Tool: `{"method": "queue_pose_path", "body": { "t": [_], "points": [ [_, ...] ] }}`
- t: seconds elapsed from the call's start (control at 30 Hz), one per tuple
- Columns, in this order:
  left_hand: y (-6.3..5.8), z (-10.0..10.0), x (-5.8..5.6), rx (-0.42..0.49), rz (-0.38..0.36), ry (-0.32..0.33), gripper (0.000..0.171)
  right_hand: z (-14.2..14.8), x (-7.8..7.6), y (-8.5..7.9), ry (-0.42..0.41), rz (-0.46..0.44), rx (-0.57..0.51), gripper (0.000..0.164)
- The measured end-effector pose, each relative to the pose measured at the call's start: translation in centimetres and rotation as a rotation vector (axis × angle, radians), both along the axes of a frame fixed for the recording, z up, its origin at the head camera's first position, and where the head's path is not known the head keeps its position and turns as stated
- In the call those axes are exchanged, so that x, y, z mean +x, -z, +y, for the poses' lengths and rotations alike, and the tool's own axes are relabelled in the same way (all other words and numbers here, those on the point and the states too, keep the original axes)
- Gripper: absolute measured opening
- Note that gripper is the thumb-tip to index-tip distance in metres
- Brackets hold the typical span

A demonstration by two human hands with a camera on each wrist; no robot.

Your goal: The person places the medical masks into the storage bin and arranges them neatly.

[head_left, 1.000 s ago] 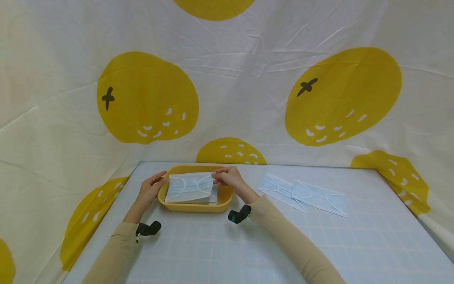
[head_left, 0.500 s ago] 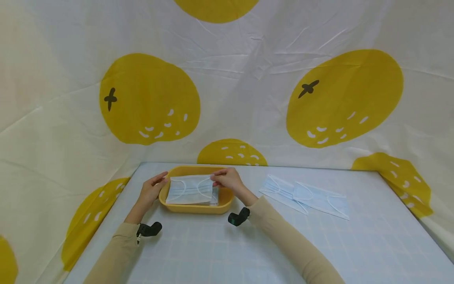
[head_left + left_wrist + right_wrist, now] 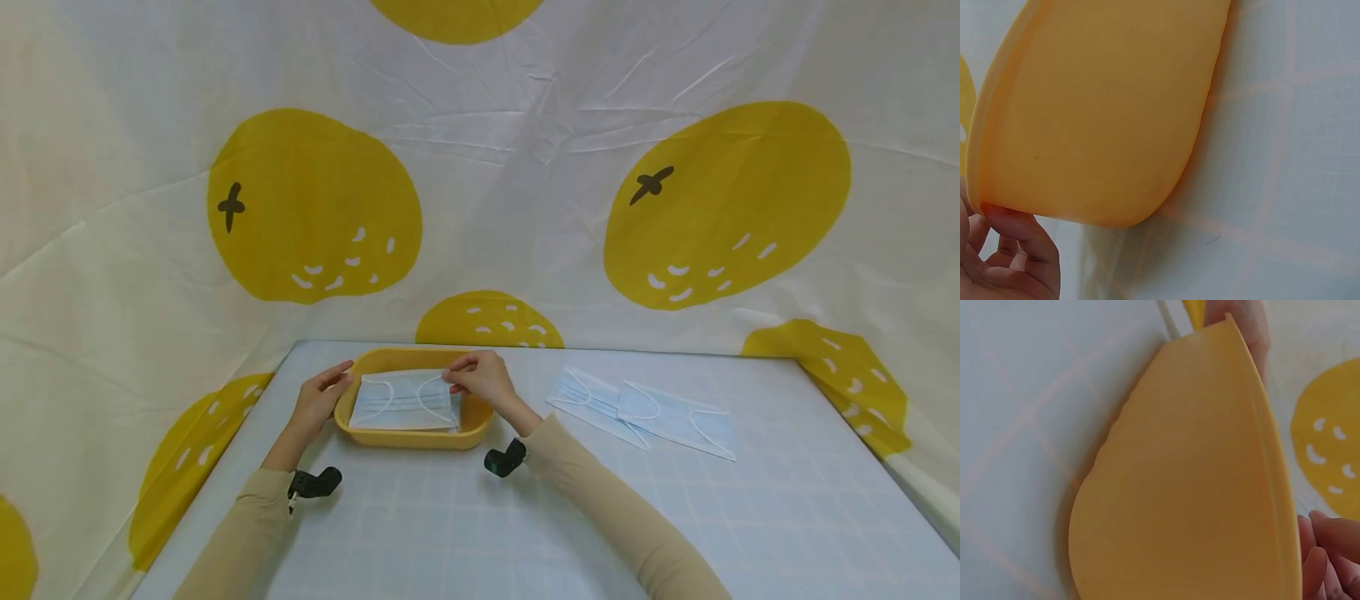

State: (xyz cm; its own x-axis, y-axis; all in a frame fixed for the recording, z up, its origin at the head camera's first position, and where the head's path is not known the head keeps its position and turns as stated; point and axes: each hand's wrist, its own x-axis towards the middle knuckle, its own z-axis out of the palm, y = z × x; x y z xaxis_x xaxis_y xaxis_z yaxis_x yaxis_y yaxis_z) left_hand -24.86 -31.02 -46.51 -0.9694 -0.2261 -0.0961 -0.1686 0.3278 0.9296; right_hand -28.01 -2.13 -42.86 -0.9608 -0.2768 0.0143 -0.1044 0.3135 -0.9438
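Note:
A yellow plastic basket (image 3: 416,439) stands on the table with face masks in it. The top face mask (image 3: 397,398), pale blue with white ear loops, lies over at least one other that shows at its right edge. My left hand (image 3: 313,406) grips the basket's left rim; thumb and fingers are at that rim in the left wrist view. With thumb and fingers my right hand (image 3: 483,381) pinches the top mask's upper right corner. In the right wrist view the basket wall (image 3: 1179,475) hides the masks, and part of the right hand (image 3: 1335,553) shows beyond the rim.
Two more face masks overlap on the table to the right, one at the left (image 3: 592,404) and one at the right (image 3: 678,417). A white curtain (image 3: 517,233) with yellow fruit prints hangs behind the table's far edge.
The right hand has shifted slightly left and down with the mask's corner. The mask now lies flatter and covers more of the one beneath. The left hand has stayed at the rim.

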Motion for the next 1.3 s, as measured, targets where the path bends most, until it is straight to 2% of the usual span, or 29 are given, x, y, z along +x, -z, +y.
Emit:
{"method": "queue_pose_path", "body": {
  "t": [0.2, 0.57, 0.87, 1.07, 1.3],
  "points": [
    [0.1, 0.0, -0.1, -0.005, 0.009, -0.008, 0.048, 0.1, -0.1, 0.4, 0.012, 0.072, 0.047, 0.016],
    [0.2, -0.1, -0.2, -0.015, 0.012, -0.010, 0.048, 0.6, -0.1, 0.4, 0.003, 0.087, 0.098, 0.013],
    [0.1, 0.1, -0.2, -0.021, -0.002, -0.021, 0.049, 0.5, -0.2, 0.7, 0.024, 0.141, 0.143, 0.011],
    [0.2, 0.0, -0.4, -0.023, 0.012, -0.020, 0.048, 0.6, -0.4, 1.0, 0.068, 0.209, 0.144, 0.009],
    [0.4, -0.1, -0.4, -0.037, -0.007, -0.023, 0.048, 0.7, -0.5, 1.2, 0.066, 0.209, 0.132, 0.009]
  ]
}}
